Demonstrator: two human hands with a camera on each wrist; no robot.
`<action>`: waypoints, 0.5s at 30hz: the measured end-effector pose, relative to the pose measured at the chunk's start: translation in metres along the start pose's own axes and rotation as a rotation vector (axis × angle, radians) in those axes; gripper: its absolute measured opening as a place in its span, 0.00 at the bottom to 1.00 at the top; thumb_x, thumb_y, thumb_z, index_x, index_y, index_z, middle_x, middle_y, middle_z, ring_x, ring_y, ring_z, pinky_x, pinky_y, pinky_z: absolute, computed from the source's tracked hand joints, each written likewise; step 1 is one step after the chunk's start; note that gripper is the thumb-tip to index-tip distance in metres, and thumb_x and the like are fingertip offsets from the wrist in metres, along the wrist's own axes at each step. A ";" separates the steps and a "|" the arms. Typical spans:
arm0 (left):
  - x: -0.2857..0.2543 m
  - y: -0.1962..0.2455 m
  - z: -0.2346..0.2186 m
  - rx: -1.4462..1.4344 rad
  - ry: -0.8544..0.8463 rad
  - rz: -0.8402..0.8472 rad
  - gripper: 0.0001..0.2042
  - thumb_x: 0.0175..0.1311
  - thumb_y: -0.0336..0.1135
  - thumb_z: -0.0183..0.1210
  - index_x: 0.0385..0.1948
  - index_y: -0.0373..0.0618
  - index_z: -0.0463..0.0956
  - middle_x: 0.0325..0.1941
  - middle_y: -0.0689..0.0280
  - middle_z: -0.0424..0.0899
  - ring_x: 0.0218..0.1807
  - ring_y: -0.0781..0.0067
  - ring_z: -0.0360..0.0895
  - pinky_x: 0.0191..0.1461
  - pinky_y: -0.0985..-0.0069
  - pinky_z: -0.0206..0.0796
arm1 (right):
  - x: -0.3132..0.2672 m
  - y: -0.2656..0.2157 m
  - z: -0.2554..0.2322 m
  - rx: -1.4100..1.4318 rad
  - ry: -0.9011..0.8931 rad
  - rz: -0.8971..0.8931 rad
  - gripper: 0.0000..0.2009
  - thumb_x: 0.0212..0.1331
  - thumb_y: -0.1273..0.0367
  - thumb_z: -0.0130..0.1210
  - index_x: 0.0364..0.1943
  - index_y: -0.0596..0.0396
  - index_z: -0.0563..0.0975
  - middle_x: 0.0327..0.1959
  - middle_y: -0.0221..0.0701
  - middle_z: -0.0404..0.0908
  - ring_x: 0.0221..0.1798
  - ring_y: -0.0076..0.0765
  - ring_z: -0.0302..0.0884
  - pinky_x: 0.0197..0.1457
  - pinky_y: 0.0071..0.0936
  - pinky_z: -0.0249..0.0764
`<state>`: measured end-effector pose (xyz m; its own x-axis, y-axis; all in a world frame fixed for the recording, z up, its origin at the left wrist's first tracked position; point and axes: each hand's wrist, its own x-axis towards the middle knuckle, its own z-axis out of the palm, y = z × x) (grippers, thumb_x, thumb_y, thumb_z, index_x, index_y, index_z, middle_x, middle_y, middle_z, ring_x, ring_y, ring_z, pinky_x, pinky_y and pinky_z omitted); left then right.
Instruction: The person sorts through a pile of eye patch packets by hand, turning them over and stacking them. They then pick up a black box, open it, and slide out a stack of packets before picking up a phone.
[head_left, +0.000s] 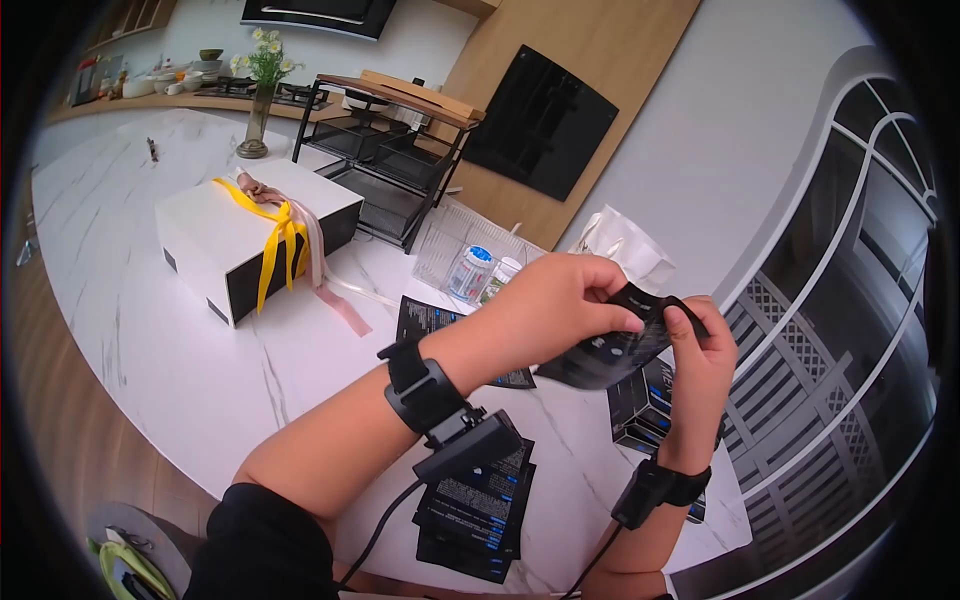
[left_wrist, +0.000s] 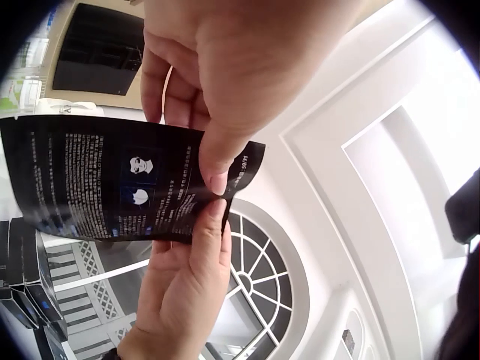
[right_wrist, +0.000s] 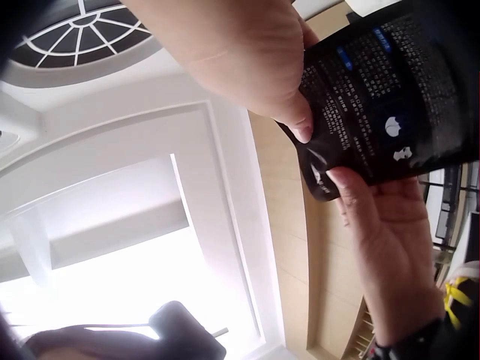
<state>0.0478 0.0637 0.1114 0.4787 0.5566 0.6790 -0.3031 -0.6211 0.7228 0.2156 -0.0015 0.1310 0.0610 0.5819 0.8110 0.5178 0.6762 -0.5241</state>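
Both hands hold one black sheet mask packet (left_wrist: 97, 176), printed with small white text and a face drawing, up above the table's right side. My left hand (head_left: 565, 300) pinches its edge between thumb and curled fingers. Close beside it, my right hand (head_left: 705, 345) pinches the same edge, the two thumbs nearly meeting. In the right wrist view the packet (right_wrist: 390, 105) is creased between the thumbs. Below on the table lies a stack of similar black packets (head_left: 475, 520), with another packet (head_left: 425, 318) farther back, partly hidden by the left forearm.
Black boxes (head_left: 640, 405) stand under the right hand. A white box (head_left: 215, 225) with yellow and pink ribbons sits at left. Behind are a clear bin (head_left: 440, 250) with bottles, a white paper bag (head_left: 625, 245), a black rack (head_left: 385, 160) and a flower vase (head_left: 257, 120).
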 end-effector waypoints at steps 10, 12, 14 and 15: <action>0.002 -0.002 -0.005 -0.046 0.057 -0.076 0.07 0.53 0.32 0.61 0.27 0.39 0.74 0.23 0.73 0.76 0.26 0.89 0.69 0.29 0.89 0.60 | -0.002 -0.005 0.003 -0.076 -0.037 -0.031 0.06 0.51 0.74 0.57 0.28 0.64 0.74 0.26 0.27 0.71 0.31 0.21 0.65 0.36 0.15 0.61; 0.002 0.000 -0.003 -0.046 -0.009 -0.054 0.07 0.53 0.32 0.60 0.28 0.39 0.74 0.24 0.72 0.77 0.27 0.89 0.69 0.30 0.89 0.61 | 0.000 -0.003 0.002 0.033 0.028 0.065 0.06 0.52 0.73 0.56 0.27 0.65 0.74 0.27 0.26 0.71 0.31 0.19 0.66 0.37 0.14 0.62; 0.004 -0.007 0.001 -0.023 0.086 -0.112 0.08 0.53 0.32 0.60 0.30 0.38 0.74 0.25 0.71 0.77 0.28 0.88 0.70 0.31 0.89 0.62 | -0.001 -0.003 0.003 0.046 -0.003 0.084 0.07 0.54 0.73 0.55 0.33 0.64 0.73 0.29 0.26 0.72 0.34 0.18 0.67 0.40 0.14 0.64; 0.005 -0.010 0.000 -0.092 0.125 -0.112 0.08 0.53 0.32 0.60 0.30 0.38 0.74 0.26 0.70 0.78 0.28 0.88 0.71 0.32 0.88 0.63 | -0.002 -0.005 0.007 0.134 -0.002 0.100 0.09 0.54 0.73 0.55 0.37 0.63 0.72 0.31 0.27 0.73 0.36 0.19 0.68 0.42 0.15 0.64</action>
<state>0.0535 0.0727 0.1076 0.4090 0.6876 0.5999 -0.3304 -0.5012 0.7998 0.2071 -0.0028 0.1301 0.1050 0.6500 0.7527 0.3903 0.6692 -0.6324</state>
